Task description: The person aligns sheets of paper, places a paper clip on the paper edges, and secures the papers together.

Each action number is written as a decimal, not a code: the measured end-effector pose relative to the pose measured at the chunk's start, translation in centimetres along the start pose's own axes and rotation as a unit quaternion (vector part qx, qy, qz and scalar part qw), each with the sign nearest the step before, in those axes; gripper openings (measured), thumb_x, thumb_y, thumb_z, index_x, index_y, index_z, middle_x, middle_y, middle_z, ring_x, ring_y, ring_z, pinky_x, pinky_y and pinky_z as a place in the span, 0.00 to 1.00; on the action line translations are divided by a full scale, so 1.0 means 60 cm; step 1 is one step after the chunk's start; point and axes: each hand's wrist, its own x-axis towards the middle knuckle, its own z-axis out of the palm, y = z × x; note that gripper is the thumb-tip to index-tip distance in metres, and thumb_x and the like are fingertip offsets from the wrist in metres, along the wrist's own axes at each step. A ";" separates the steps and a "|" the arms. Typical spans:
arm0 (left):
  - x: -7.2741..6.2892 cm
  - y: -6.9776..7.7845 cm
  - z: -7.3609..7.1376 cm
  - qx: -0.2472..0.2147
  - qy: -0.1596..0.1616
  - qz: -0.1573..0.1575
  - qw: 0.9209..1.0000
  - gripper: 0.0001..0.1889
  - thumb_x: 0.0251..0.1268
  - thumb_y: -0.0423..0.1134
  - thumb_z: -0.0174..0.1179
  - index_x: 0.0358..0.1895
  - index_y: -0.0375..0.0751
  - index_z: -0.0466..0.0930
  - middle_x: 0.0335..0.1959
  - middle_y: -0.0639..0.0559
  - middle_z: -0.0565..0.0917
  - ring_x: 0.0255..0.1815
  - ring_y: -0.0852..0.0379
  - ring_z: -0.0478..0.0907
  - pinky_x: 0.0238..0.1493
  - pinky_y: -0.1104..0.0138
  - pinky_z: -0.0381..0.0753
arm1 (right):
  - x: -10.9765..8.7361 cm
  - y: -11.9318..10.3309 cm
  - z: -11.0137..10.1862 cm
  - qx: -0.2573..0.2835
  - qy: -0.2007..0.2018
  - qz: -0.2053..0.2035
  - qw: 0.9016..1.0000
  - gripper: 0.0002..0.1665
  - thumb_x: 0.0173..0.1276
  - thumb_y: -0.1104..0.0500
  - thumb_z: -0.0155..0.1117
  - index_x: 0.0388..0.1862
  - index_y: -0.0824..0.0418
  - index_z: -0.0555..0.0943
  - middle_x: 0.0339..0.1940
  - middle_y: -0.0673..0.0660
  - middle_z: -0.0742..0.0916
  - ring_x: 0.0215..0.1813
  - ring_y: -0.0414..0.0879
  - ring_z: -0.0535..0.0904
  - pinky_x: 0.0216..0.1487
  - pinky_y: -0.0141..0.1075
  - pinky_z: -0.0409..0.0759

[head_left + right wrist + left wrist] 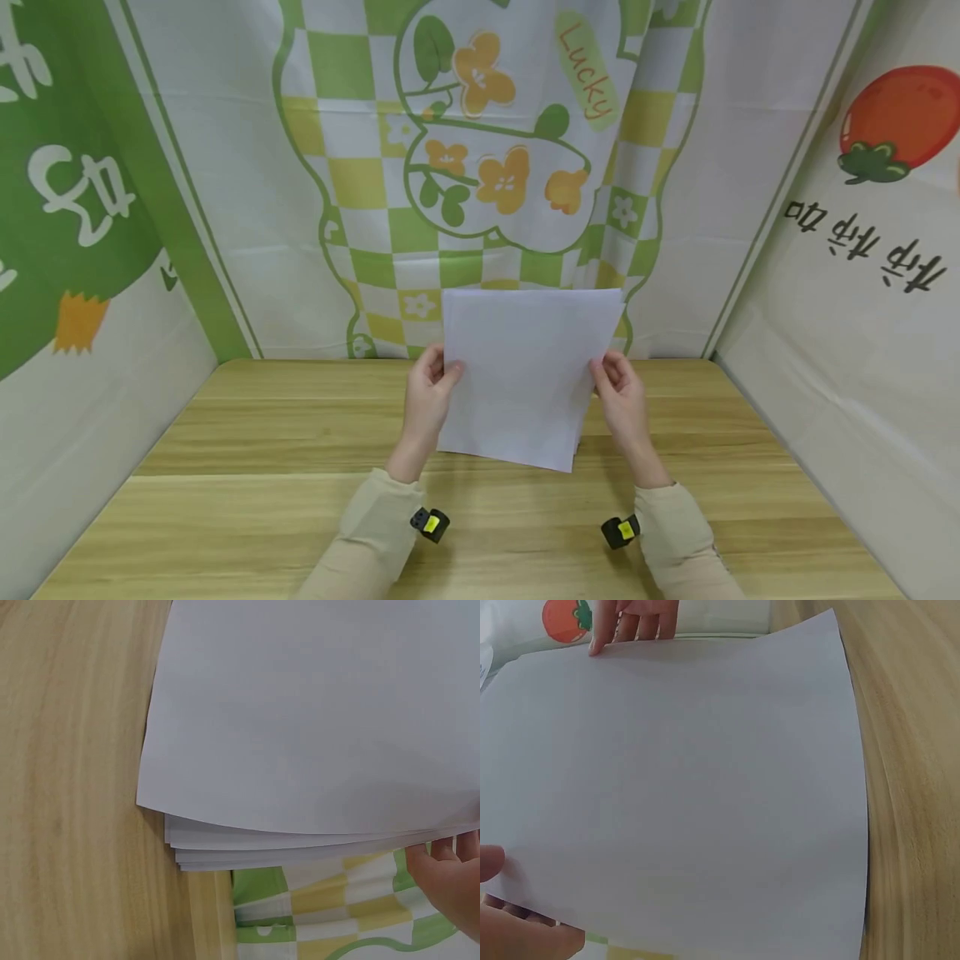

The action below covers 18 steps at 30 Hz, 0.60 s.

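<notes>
Paper stack (525,375) gathered; left hand (429,390), right hand (621,396) pinching stack's opposite sides. Stack's lower right edges staggered; alignment apparently unfinished.

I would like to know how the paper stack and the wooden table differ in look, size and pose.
Look: the paper stack is plain white; the table is light brown with wood grain. Size: the paper stack is much smaller than the table. Pose: the paper stack is held between the left hand and right hand, while the table lies flat. Both show straight edges.
</notes>
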 end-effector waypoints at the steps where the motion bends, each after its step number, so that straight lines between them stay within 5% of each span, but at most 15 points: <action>1: 0.000 -0.001 -0.002 0.003 -0.004 -0.007 1.000 0.11 0.64 0.26 0.55 0.49 0.30 0.75 0.46 0.37 0.81 0.41 0.59 0.76 0.45 0.72 0.74 | -0.001 0.001 -0.001 -0.012 -0.007 0.003 1.000 0.16 0.73 0.59 0.54 0.52 0.68 0.73 0.37 0.36 0.84 0.42 0.32 0.78 0.42 0.26 0.77; 9: 0.010 -0.016 -0.014 0.050 -0.039 -0.024 0.998 0.16 0.60 0.26 0.59 0.52 0.29 0.75 0.49 0.33 0.81 0.45 0.55 0.78 0.48 0.68 0.75 | -0.002 0.010 0.000 -0.052 -0.053 0.008 0.997 0.20 0.73 0.56 0.54 0.58 0.67 0.71 0.53 0.63 0.82 0.48 0.32 0.78 0.47 0.26 0.76; 18: 0.015 -0.035 -0.023 0.105 -0.087 -0.010 0.991 0.18 0.63 0.27 0.57 0.56 0.30 0.75 0.52 0.33 0.80 0.54 0.42 0.77 0.55 0.54 0.75 | 0.002 0.019 0.001 -0.083 -0.093 -0.020 0.992 0.24 0.74 0.57 0.52 0.61 0.71 0.69 0.54 0.72 0.79 0.48 0.33 0.77 0.48 0.22 0.74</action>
